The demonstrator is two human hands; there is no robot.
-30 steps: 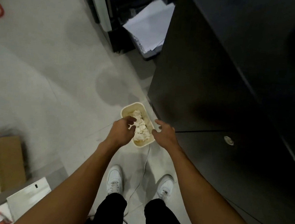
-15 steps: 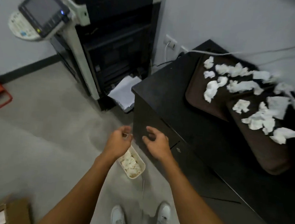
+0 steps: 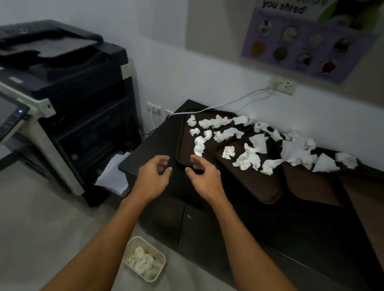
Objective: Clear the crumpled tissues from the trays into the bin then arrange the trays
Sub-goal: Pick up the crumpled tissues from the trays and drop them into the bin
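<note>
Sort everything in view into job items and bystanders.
Job: crumpled tissues, brown trays, bin on the floor, already holding tissues.
Just lying about: photocopier, white cable, wall socket, poster.

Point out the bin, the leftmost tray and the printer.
bin [image 3: 153, 247]: head view, on its far rim.
leftmost tray [image 3: 185, 144]: head view, on the bare left part of its floor.
printer [image 3: 91, 123]: head view, on its dark front panel.

Rightmost tray [image 3: 379, 210] cut off — poster [image 3: 309, 44] blurred.
</note>
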